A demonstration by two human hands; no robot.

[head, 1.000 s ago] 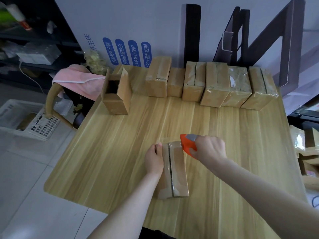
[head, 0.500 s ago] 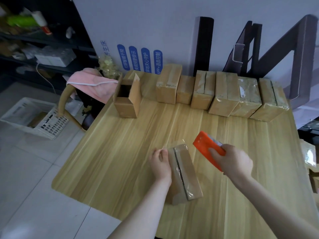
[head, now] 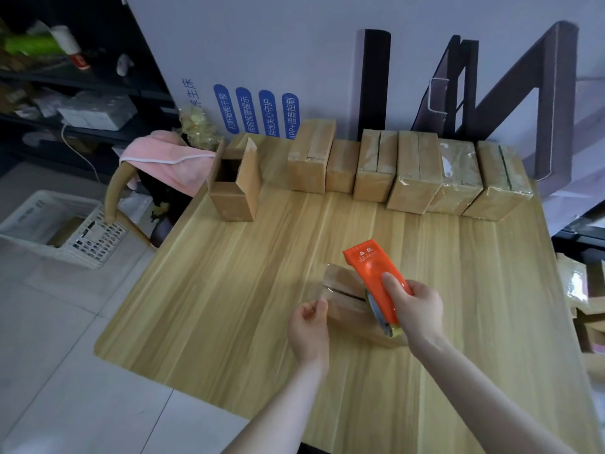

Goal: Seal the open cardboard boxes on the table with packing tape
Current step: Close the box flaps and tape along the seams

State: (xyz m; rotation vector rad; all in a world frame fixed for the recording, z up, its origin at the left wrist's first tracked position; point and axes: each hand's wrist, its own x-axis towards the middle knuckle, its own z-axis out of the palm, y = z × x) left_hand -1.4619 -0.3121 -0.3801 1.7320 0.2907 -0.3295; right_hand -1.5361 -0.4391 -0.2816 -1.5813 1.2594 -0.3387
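Right hand (head: 415,306), gripping the dispenser (head: 373,276), has swung back over the box (head: 343,290). Left hand (head: 307,326) now pinches loose tape (head: 322,286); probably another strip.

Bare table (head: 262,290) mid-left; open box (head: 234,188) far left, sealed box row (head: 409,172) blocks back edge.

Pink towel (head: 170,160) on chair (head: 113,194), wht crate (head: 98,239) nr.

A light wooden table (head: 229,306) fills the middle. Behind it, at 12 o'clock, stands a white wall panel (head: 262,37) with blue labels (head: 255,109). At 10 o'clock there is a dark shelf (head: 108,85). At 9 o'clock a white plastic crate (head: 32,217) sits on the pale tiled floor (head: 65,371), near a chair (head: 113,194) with a pink cloth (head: 167,158) over it.
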